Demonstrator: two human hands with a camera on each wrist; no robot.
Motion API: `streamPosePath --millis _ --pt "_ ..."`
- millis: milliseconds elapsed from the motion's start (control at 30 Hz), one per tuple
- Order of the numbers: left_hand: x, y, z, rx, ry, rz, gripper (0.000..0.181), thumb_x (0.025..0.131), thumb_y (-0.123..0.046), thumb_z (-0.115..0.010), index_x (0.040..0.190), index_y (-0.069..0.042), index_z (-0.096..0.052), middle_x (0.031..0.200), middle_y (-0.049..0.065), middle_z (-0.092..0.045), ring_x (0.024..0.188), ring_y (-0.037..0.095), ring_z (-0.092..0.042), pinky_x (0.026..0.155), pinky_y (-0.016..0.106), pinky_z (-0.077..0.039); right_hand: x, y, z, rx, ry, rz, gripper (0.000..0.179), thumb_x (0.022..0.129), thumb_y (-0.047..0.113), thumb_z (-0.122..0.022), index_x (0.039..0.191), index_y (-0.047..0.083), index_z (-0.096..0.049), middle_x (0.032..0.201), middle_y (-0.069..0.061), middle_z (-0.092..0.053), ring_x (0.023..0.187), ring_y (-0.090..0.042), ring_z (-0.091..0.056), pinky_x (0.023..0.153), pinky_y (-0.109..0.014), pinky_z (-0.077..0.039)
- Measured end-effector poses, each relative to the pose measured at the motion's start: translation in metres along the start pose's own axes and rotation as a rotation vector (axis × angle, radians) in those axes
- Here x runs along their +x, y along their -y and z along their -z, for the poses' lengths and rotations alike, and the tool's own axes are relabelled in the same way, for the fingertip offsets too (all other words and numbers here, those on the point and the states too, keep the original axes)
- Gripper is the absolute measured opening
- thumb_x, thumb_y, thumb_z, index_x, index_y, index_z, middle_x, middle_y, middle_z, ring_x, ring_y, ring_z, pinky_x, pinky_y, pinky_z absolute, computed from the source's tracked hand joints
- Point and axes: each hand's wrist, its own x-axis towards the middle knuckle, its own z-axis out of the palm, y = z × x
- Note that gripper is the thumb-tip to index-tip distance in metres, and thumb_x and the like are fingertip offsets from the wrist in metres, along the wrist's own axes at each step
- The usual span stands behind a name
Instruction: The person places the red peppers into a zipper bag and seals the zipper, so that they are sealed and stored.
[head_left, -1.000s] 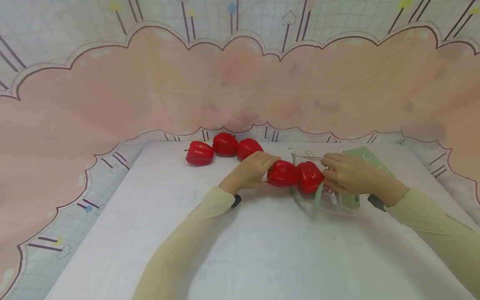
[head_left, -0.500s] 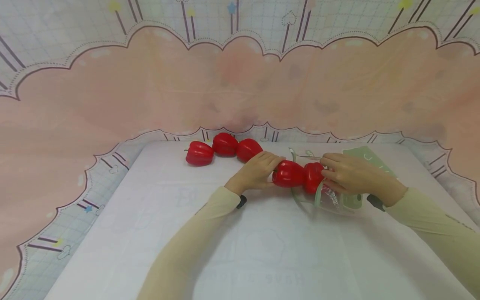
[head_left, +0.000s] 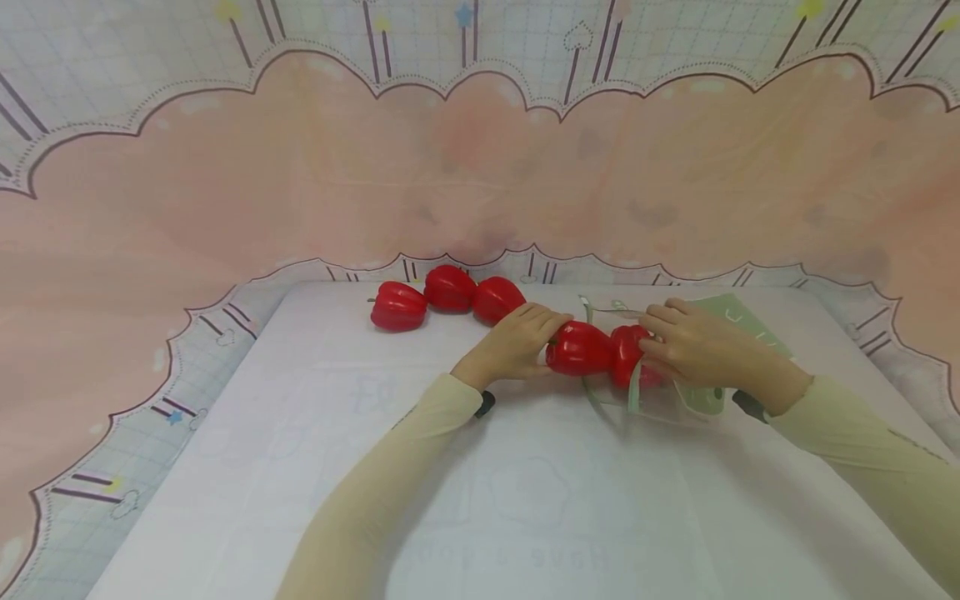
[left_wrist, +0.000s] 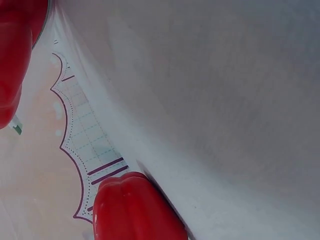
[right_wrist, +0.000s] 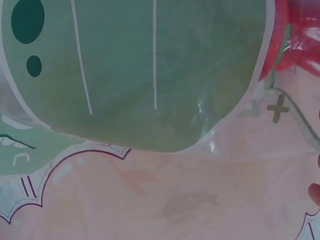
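Currently, two pale sleeves (head_left: 378,467) are reaching up from the lower left and lower right of the frame, a dark band (head_left: 486,405) showing at the left cuff, across a white tabletop (head_left: 480,500). At the centre, the left hand (head_left: 513,342) and the red pepper it is gripping (head_left: 579,348) are sitting a little farther right than a second ago. The fingers are curving over the pepper's far left side and the thumb is lying low on the near side, the grip standing about a pepper's breadth open.

Just right of it, touching, a second red pepper (head_left: 626,353) is resting at the mouth of a clear bag (head_left: 703,400) with green trim and panels; it too is lying farther right than before, partly hidden by the right hand (head_left: 693,343). That hand is staying nearly in place, its bent fingers pinching the bag's edge; the exact contact of the fingertips is not showing. In the right wrist view, a broad green panel (right_wrist: 150,75) is filling the upper part, red showing through plastic at upper right.

Farther back, left of centre, a trio of red peppers (head_left: 448,289) is lying unmoved in a row. Behind everything, a peach cloth with scalloped edging (head_left: 480,175) is hanging across the frame.
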Motion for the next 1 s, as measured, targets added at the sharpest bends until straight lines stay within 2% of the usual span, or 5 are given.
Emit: streamPosePath --millis 333,633,867,1000 --pt "0.003 -0.001 0.004 -0.024 0.05 0.03 0.07 0.076 -0.041 -0.074 0.132 -0.008 -0.048 0.124 0.002 -0.062 0.116 0.017 -0.055 0.105 0.031 -0.042 0.0 0.0 -0.001 -0.025 -0.031 0.01 0.03 0.067 0.024 -0.083 0.084 0.009 -0.064 0.093 -0.011 -0.066 0.083 -0.023 -0.059 0.071 -0.035 -0.056" --pt "0.014 -0.008 0.004 -0.061 0.123 0.076 0.071 0.077 -0.044 -0.072 0.133 -0.01 -0.046 0.125 0.001 -0.061 0.116 0.015 -0.055 0.106 0.03 -0.04 0.001 -0.003 -0.003 0.023 -0.035 -0.016 0.03 0.067 0.022 -0.083 0.082 0.009 -0.061 0.093 -0.012 -0.063 0.083 -0.025 -0.06 0.072 -0.038 -0.058" --pt "0.018 -0.013 0.003 -0.088 0.141 0.086 0.07 0.078 -0.044 -0.071 0.134 -0.01 -0.045 0.126 0.001 -0.06 0.117 0.015 -0.054 0.107 0.031 -0.039 0.004 -0.002 0.003 -0.023 0.032 -0.063 0.029 0.069 0.026 -0.081 0.086 0.011 -0.064 0.096 -0.011 -0.064 0.087 -0.026 -0.059 0.074 -0.043 -0.056" --pt "0.019 -0.013 0.003 -0.102 0.156 0.104 0.073 0.077 -0.044 -0.072 0.135 -0.01 -0.044 0.128 0.001 -0.059 0.119 0.015 -0.053 0.108 0.031 -0.038 0.006 -0.002 0.007 -0.064 0.068 -0.074 0.029 0.071 0.027 -0.08 0.088 0.012 -0.064 0.096 -0.01 -0.064 0.086 -0.025 -0.058 0.071 -0.04 -0.055"
